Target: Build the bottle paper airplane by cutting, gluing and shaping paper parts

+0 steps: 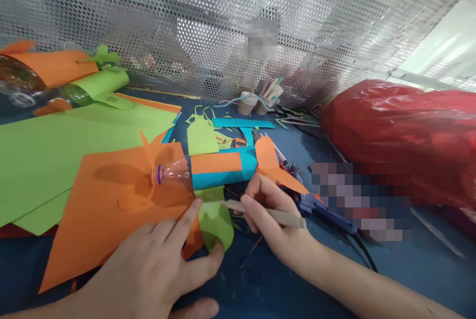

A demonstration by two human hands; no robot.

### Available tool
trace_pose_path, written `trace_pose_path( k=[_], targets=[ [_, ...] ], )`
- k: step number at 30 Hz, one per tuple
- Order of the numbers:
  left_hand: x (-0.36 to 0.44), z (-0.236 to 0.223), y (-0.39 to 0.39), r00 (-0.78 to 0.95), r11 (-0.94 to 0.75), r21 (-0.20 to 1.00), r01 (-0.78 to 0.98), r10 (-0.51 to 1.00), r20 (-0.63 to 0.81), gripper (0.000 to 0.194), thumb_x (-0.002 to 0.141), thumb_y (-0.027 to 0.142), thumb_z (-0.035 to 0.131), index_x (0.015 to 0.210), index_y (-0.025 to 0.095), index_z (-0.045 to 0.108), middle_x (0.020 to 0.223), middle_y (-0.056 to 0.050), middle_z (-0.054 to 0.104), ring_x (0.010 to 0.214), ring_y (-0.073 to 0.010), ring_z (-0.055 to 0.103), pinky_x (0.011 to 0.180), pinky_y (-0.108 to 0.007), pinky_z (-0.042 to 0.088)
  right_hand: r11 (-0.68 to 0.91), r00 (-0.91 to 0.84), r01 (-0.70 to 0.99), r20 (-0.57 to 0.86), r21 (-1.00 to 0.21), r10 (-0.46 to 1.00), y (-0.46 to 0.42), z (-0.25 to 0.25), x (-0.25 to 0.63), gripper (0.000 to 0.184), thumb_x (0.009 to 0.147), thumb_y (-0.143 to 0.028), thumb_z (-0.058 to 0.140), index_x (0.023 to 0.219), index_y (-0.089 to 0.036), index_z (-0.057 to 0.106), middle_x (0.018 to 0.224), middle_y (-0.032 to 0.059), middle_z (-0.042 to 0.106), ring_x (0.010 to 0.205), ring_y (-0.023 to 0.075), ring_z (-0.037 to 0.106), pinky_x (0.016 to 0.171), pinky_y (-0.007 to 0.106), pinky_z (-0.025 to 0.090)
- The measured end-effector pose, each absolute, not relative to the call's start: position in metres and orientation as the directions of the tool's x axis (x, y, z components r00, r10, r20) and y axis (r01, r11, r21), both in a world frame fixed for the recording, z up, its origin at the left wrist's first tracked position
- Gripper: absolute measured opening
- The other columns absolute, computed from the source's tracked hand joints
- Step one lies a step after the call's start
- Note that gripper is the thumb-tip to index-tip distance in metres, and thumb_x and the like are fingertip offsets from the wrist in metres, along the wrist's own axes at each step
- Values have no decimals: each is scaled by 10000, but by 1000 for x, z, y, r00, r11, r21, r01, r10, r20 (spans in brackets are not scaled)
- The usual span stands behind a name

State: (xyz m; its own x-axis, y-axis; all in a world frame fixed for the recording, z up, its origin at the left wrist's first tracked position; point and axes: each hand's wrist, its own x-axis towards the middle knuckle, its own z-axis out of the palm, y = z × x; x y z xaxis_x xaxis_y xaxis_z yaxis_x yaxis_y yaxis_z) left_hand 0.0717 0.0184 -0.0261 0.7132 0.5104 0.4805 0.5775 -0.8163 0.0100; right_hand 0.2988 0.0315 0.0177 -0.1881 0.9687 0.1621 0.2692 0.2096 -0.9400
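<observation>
A plastic bottle (178,172) wrapped in blue paper (223,180), with an orange strip (216,162) on top, lies on its side. Orange paper fins stand at both its ends. Green paper flaps, one near (215,220) and one far (202,138), stick out from its sides. My left hand (156,254) has its fingers spread; the index fingertip presses the near green flap beside the bottle and the thumb touches its rounded end. Closed round a light grey marker (288,218), my right hand (269,210) points its tip at the same flap.
Orange sheet (92,200) and green sheets (33,145) lie left. Two paper-wrapped bottles (70,63) stand behind them. A blue glue gun (327,216) with a cord and a red plastic bag (401,135) are right. Pen cups (247,104) stand before the perforated metal panel (148,21).
</observation>
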Motion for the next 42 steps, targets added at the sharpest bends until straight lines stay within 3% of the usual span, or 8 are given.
trace_pose_path(
  k=[6, 11, 21, 42],
  targets=[
    [72, -28, 17, 712, -802, 1, 597, 530, 461, 410, 967, 553, 329, 1231, 435, 621, 1145, -82, 642, 874, -285, 613, 655, -356, 474, 157, -185, 373, 92, -914, 978, 37, 14, 295, 144, 843, -201, 565, 775, -229, 442, 671, -57, 473, 567, 99, 419, 508, 219, 351],
    [73, -29, 17, 718, -807, -12, 591, 520, 463, 411, 963, 547, 335, 1233, 427, 620, 1109, -92, 651, 831, -276, 612, 623, -346, 477, 135, -173, 351, 78, -927, 982, 38, 14, 294, 187, 863, -239, 540, 733, -237, 405, 607, -81, 418, 519, 90, 365, 473, 217, 300],
    [72, -28, 17, 719, -806, -4, 592, 526, 455, 405, 965, 549, 338, 1224, 428, 625, 1133, -91, 643, 880, -280, 613, 637, -344, 481, 111, -168, 426, 43, -898, 985, 39, 9, 298, 173, 867, -240, 558, 751, -231, 430, 644, -73, 446, 561, 96, 385, 508, 217, 324],
    [73, -27, 20, 717, -806, -14, 592, 518, 467, 414, 971, 543, 319, 1232, 431, 620, 1107, -84, 642, 819, -258, 609, 623, -329, 470, 103, -183, 416, 28, -904, 983, 40, 8, 298, 169, 900, -278, 551, 784, -226, 440, 673, -65, 474, 580, 95, 412, 531, 221, 351]
  ],
)
